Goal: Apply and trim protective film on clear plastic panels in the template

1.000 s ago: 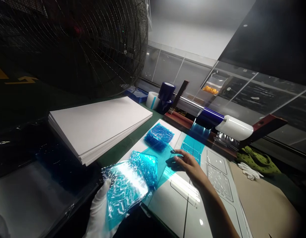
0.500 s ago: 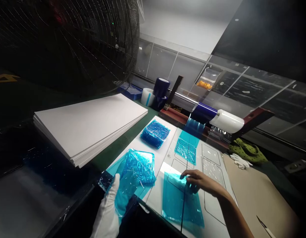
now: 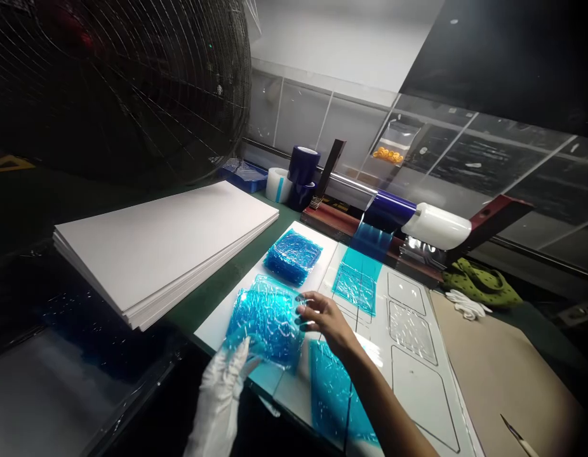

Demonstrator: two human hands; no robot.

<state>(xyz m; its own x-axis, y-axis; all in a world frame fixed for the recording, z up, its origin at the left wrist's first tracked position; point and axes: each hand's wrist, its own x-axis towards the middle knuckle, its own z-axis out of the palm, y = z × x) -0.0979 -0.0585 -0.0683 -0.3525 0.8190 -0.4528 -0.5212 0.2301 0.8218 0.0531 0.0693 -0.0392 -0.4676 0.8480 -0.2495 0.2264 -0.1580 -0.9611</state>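
Note:
My left hand point(image 3: 225, 397), in a white glove, grips the near edge of a stack of crinkled blue film sheets point(image 3: 268, 317) on a white panel point(image 3: 418, 406). My bare right hand point(image 3: 320, 316) pinches the right edge of the same stack. A loose blue film sheet point(image 3: 334, 397) lies flat on the panel just right of my hands. A second stack of blue film point(image 3: 293, 255) rests further back. Blue film point(image 3: 358, 279) runs from a roll on a dispenser point(image 3: 418, 223) down onto the panel.
A pile of white boards point(image 3: 165, 244) lies at the left under a large wire fan point(image 3: 117, 82). Tape rolls point(image 3: 298, 174) stand at the back. A brown board point(image 3: 503, 368), a small blade point(image 3: 517, 437), white gloves point(image 3: 465, 304) and a green cloth point(image 3: 479, 285) are at the right.
My right hand left the flat film sheet and moved left to the crinkled stack. My left hand has lowered that stack onto the panel. The camera view shifted slightly.

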